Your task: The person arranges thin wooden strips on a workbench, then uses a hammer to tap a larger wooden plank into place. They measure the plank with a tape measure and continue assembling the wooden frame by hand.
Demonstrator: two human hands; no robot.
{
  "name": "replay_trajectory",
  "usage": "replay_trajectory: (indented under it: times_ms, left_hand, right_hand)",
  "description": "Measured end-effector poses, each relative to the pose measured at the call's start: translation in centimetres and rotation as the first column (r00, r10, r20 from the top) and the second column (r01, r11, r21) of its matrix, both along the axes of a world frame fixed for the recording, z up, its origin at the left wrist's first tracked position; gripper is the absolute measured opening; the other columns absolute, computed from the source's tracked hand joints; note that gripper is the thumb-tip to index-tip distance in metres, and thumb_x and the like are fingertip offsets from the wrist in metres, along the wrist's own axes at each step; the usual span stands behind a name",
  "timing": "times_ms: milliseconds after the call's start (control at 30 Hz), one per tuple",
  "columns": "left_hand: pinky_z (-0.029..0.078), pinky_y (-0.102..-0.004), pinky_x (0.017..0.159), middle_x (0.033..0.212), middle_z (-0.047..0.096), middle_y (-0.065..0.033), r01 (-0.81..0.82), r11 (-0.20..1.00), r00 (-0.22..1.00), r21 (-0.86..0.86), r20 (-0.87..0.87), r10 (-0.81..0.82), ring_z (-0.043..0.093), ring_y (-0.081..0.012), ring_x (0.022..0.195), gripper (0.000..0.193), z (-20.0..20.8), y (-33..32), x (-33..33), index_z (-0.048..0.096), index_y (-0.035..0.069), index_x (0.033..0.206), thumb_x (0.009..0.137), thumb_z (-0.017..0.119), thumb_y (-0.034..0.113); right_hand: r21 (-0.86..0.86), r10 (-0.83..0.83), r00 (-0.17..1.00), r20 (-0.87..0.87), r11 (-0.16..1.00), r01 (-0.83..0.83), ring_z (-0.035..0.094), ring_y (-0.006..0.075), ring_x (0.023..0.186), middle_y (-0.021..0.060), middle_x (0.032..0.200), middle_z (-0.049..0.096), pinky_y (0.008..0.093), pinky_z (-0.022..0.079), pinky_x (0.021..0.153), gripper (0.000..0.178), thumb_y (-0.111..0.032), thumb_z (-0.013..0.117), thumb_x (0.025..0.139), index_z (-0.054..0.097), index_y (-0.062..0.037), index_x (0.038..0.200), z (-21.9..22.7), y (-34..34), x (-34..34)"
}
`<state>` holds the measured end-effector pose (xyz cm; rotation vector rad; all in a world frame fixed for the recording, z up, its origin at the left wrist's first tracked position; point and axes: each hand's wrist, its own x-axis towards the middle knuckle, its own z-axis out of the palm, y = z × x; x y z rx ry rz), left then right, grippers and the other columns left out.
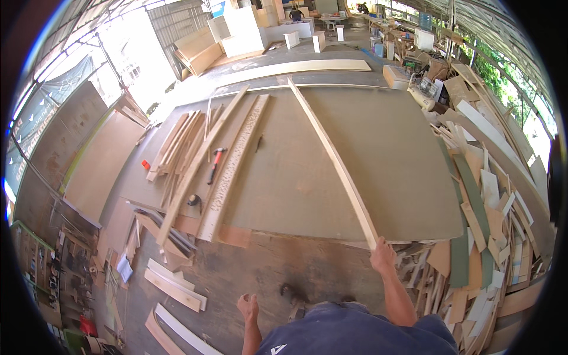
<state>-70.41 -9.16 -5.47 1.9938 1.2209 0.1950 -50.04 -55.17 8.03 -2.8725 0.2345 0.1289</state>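
Note:
My right hand (pixel 383 255) is closed around the near end of a long, pale wooden strip (pixel 332 155). The strip slants away from me across a wide grey-brown panel (pixel 284 183), its far end at the panel's back edge. Lower and to the left, my left hand (pixel 248 306) hangs over the floor with thumb and fingers apart, holding nothing. Left of the strip, a speckled plank (pixel 228 177) and another long strip (pixel 198 160) lie across the panel. Between those two rests a hammer (pixel 214 168) with a red and black handle.
Stacked wooden slats (pixel 183 139), an orange object (pixel 145 164) and a small black round object (pixel 193 200) lie at the left. Offcuts (pixel 473 207) are heaped along the right. Loose boards (pixel 174 287) lie on the floor at front left. Someone (pixel 296 14) is far back.

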Motion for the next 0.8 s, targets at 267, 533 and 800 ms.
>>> replay_trajectory:
  times_ms: [267, 533, 800]
  left_hand:
    - [0.053, -0.0343, 0.085, 0.097, 0.074, -0.0150, -0.017, 0.982, 0.998, -0.186, 0.059, 0.029, 0.070, -0.0226, 0.092, 0.039, 1.8, -13.4, -7.0, 0.070, -0.007, 0.107, 0.085, 0.075, 0.025]
    - [0.055, -0.0362, 0.080, 0.108, 0.068, -0.0128, 0.162, 0.696, 0.951, -0.700, 0.299, 0.079, 0.069, -0.0237, 0.095, 0.049, 12.0, -24.1, -5.2, 0.059, -0.003, 0.126, 0.098, 0.064, 0.036]
    - [0.053, -0.0311, 0.086, 0.105, 0.069, -0.0092, -0.070, 0.774, 0.833, -0.629, 0.391, 0.393, 0.068, -0.0197, 0.094, 0.053, 14.9, -27.3, -13.7, 0.057, -0.005, 0.124, 0.079, 0.083, 0.007]
  right_hand:
    - [0.144, 0.051, 0.998, -0.046, 0.989, -0.044, 0.061, 0.0444, 0.112, 0.0246, 0.116, 0.065, 0.0534, 0.048, 0.092, 0.043, -0.025, 0.069, 0.090, 0.049, 0.0009, 0.118, -2.0, -7.0, 1.2]
    - [0.926, 0.071, 0.953, -0.294, 0.267, 0.266, 0.060, 0.0157, 0.077, 0.0091, 0.086, 0.066, 0.0332, 0.049, 0.066, 0.038, -0.034, 0.070, 0.093, 0.064, 0.0030, 0.101, -4.5, -0.2, -7.5]
    - [0.926, 0.751, 0.543, -0.375, 0.279, 0.254, 0.063, 0.0161, 0.083, 0.0066, 0.095, 0.071, 0.0351, 0.049, 0.074, 0.040, -0.038, 0.059, 0.099, 0.069, 0.0002, 0.107, -1.8, 7.9, -20.9]
